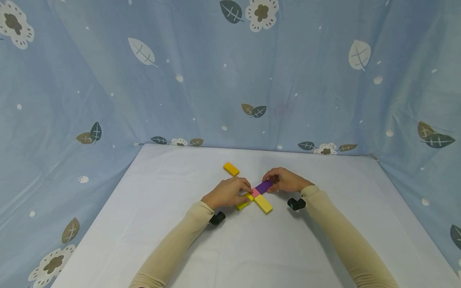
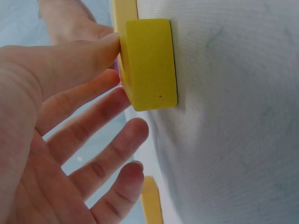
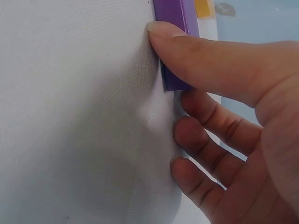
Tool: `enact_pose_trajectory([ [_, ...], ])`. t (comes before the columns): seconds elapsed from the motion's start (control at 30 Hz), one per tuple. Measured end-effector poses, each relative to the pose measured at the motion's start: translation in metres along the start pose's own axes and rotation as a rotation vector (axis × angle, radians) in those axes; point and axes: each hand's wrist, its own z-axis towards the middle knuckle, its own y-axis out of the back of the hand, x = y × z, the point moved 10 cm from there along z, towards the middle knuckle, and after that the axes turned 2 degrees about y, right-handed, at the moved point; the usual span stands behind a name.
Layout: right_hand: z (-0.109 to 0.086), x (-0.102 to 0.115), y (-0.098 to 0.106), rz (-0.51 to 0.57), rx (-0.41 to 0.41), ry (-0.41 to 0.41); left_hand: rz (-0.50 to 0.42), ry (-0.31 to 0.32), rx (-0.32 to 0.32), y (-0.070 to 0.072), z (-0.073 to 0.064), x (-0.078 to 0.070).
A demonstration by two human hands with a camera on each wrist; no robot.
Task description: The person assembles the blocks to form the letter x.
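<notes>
Several blocks meet in a cross on the white table. A small pink block (image 1: 255,193) is at its centre. My right hand (image 1: 287,180) pinches the purple block (image 3: 171,56) near its outer end, thumb along one long side and fingers on the other. My left hand (image 1: 227,193) reaches in from the left with its fingers spread. Its thumb tip (image 2: 110,44) touches the top of a yellow block (image 2: 152,65), and its index fingertip is right at the pink block. A pale yellow block (image 1: 263,204) lies flat toward the front, untouched.
An orange-yellow block (image 1: 231,169) lies apart, behind the left hand. Black wrist cameras (image 1: 217,218) hang under both wrists, close over the white tabletop (image 1: 252,256). A blue patterned curtain (image 1: 201,80) encloses the table at the back and sides.
</notes>
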Motion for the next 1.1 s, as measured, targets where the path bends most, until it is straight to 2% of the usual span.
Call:
enact_pose_trajectory([
  [0.37,-0.002,-0.003,0.001,-0.02,-0.006,-0.012,0.003,-0.011,0.001,0.0,0.0,-0.001],
  [0.8,-0.016,0.005,0.003,-0.073,-0.088,-0.056,-0.014,0.003,0.009,0.0,-0.002,-0.001],
  [1.1,-0.029,0.021,0.005,-0.153,-0.152,-0.028,-0.013,0.0,0.004,0.0,-0.001,0.0],
])
